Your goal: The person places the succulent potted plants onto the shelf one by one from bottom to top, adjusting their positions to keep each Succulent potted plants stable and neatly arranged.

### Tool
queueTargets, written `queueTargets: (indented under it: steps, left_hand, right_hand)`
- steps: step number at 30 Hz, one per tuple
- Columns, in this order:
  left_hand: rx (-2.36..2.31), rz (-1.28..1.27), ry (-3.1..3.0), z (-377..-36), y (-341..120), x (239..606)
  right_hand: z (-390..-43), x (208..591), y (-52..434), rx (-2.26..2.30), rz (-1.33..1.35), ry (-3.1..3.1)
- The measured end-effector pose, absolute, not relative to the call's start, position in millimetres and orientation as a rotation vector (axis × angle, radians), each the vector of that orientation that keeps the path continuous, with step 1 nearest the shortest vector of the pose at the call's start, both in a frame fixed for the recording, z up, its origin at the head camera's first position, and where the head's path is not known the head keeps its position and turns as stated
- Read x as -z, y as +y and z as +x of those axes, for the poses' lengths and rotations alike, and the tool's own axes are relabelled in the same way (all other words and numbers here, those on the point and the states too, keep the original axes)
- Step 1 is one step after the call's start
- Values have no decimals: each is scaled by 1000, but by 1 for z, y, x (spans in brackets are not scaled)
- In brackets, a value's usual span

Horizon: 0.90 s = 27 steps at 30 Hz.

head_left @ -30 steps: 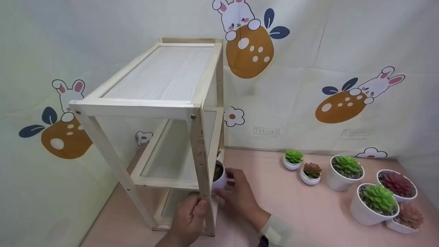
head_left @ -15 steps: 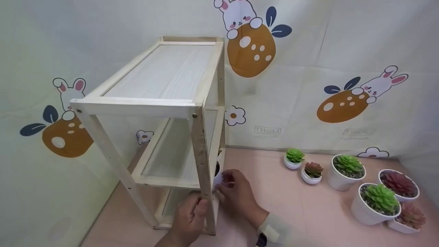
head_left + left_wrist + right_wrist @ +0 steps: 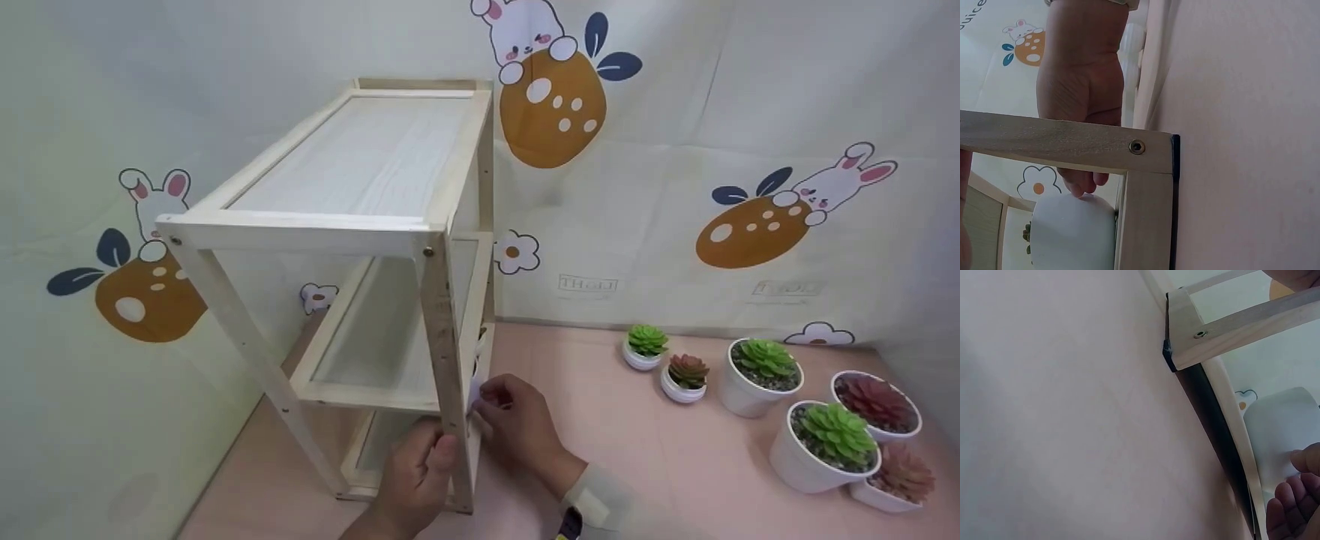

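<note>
A three-tier wooden shelf [image 3: 334, 236] stands on the left in the head view. Low on its near right post, my left hand [image 3: 416, 465] grips the wood with the thumb over the front. My right hand [image 3: 525, 427] reaches in at the shelf's right side. A white round pot [image 3: 1072, 233] sits on the bottom tier, with green leaves just showing. In the right wrist view, the thumb of my right hand [image 3: 1297, 500] touches the pot's side, the other fingers loosely bent beside it. From the head, shelf and fingers hide most of the pot.
Two small potted succulents, one green [image 3: 646, 342] and one reddish [image 3: 685, 373], stand right of the shelf on a pink surface [image 3: 637, 465]. Several larger white pots, including a green succulent [image 3: 829, 442], cluster farther right. A rabbit-patterned cloth [image 3: 637, 112] hangs behind.
My right hand has pushed the pot leftward, deeper into the bottom tier, so it now nearly vanishes behind the post. The left hand keeps its grip on the post.
</note>
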<state>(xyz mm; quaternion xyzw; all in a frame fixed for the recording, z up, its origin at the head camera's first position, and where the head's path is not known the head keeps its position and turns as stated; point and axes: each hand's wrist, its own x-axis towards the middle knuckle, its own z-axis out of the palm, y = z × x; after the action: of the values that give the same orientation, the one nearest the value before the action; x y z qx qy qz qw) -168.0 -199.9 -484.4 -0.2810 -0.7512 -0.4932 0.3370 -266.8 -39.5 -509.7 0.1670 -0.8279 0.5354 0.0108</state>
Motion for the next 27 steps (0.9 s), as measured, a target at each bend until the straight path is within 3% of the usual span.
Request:
queueTargets:
  steps: [27]
  left_hand:
    - [1288,-681,-2003,-166,-200,482]
  right_hand:
    - [-266,510,-37,-1735,493,-2590]
